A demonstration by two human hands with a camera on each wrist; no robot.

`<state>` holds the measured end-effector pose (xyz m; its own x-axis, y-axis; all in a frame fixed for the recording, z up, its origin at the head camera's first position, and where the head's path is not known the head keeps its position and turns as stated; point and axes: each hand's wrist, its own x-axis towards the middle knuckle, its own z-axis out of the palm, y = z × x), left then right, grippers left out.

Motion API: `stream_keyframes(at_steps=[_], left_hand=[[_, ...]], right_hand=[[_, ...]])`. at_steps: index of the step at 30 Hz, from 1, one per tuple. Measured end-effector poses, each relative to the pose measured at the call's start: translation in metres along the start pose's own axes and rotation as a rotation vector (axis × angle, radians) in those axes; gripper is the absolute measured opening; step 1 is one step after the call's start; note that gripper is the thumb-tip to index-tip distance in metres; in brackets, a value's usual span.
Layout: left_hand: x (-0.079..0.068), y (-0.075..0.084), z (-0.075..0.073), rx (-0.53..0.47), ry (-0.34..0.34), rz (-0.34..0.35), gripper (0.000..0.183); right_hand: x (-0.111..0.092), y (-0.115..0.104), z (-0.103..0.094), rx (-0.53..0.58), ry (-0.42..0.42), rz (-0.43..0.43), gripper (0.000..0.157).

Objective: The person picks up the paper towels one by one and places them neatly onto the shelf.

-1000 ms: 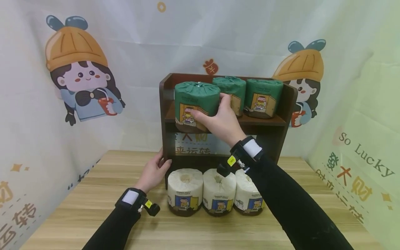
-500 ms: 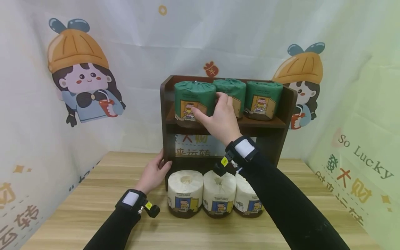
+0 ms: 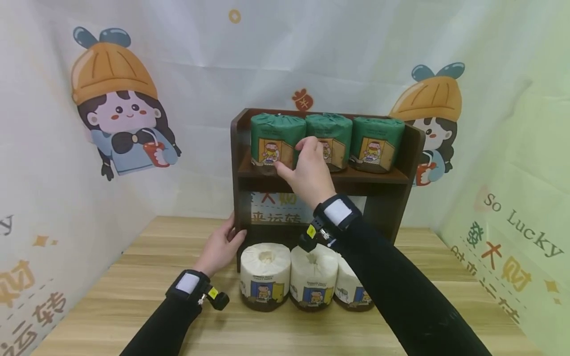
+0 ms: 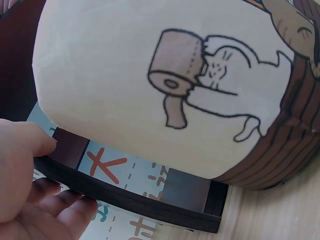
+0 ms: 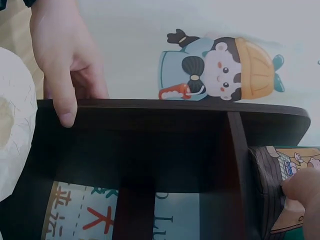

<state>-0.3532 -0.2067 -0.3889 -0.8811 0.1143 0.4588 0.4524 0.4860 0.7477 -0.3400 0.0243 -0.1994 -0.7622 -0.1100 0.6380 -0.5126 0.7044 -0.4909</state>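
A dark brown wooden shelf [image 3: 242, 198] stands on the table. My left hand [image 3: 220, 247] grips its left side panel low down, thumb on the inner face and fingers outside, as the left wrist view shows too. On the upper board, at the left end, sits a green-wrapped toilet paper roll [image 3: 276, 129]. My right hand [image 3: 311, 170] holds this roll by its front and right side. In the right wrist view the thumb [image 5: 302, 187] touches the roll's printed front; the other fingers are out of that view.
Two more green rolls, a middle one [image 3: 331, 123] and a right one [image 3: 377, 129], fill the upper board. White toilet rolls stand in a row before the shelf: left [image 3: 265, 267], middle [image 3: 313, 272], and right [image 3: 352, 291], partly behind my right sleeve. A printed cloth [image 3: 200, 99] hangs behind.
The left green roll has gone back and down onto the upper board, level with the other two. My right hand followed it. The left hand has stayed on the shelf's side.
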Motion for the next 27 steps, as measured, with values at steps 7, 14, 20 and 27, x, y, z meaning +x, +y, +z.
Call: stream_keyframes(at_steps=[7, 14, 20, 27], left_hand=[[0.0, -0.001, 0.001, 0.002, 0.003, -0.01, 0.062], [0.0, -0.002, 0.001, 0.005, -0.006, -0.023, 0.062], [0.001, -0.004, 0.001, 0.001, -0.005, -0.008, 0.062], [0.0, -0.003, 0.001, 0.012, 0.004, -0.017, 0.063]], right_hand=[[0.002, -0.001, 0.007, -0.086, 0.018, -0.027, 0.04], [-0.002, 0.004, 0.009, -0.099, 0.011, -0.031, 0.043], [-0.003, 0.007, 0.009, -0.114, -0.039, -0.04, 0.052], [-0.009, 0.009, 0.008, -0.109, -0.031, -0.075, 0.055]])
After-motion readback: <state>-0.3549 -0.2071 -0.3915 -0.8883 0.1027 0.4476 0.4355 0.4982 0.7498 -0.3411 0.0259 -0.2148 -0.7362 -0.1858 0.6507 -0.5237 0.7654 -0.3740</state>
